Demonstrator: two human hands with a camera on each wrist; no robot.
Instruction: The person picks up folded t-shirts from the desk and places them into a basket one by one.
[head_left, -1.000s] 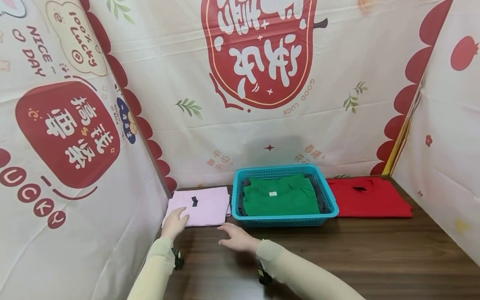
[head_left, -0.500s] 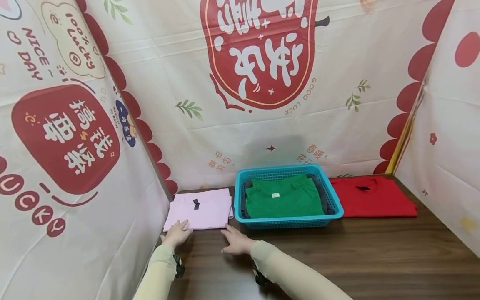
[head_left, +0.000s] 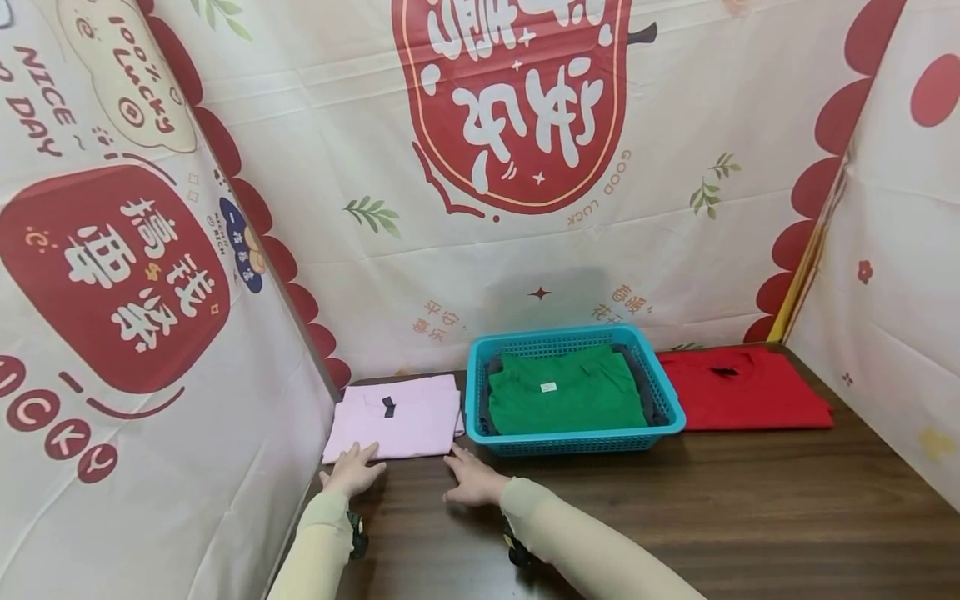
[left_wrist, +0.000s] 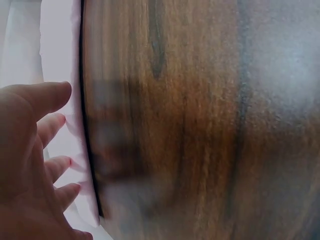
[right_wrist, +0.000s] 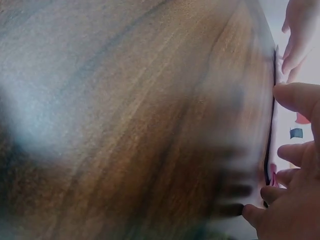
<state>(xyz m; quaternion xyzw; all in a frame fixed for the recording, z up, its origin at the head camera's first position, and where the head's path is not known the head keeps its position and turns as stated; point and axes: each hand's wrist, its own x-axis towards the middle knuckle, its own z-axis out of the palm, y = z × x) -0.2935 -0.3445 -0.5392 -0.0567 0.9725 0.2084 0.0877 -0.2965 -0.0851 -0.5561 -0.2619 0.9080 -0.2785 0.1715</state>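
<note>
A folded pink shirt with a dark neck label lies flat on the table at the left. My left hand is at its front left corner, fingers spread; in the left wrist view the fingertips reach the pale cloth's edge. At the front right corner is my right hand, its fingers apart and fairly straight. In the right wrist view the right fingers are beside the shirt's edge; whether they touch it I cannot tell. Neither hand grips anything.
A blue plastic basket right of the pink shirt holds a folded green shirt over dark grey cloth. A folded red shirt lies right of the basket. Printed cloth walls enclose the wooden table at the back and sides.
My left hand has drawn back from above the pink shirt to its front edge. My right hand has shifted slightly toward the shirt's right corner. Over the last half second both hands barely move.
</note>
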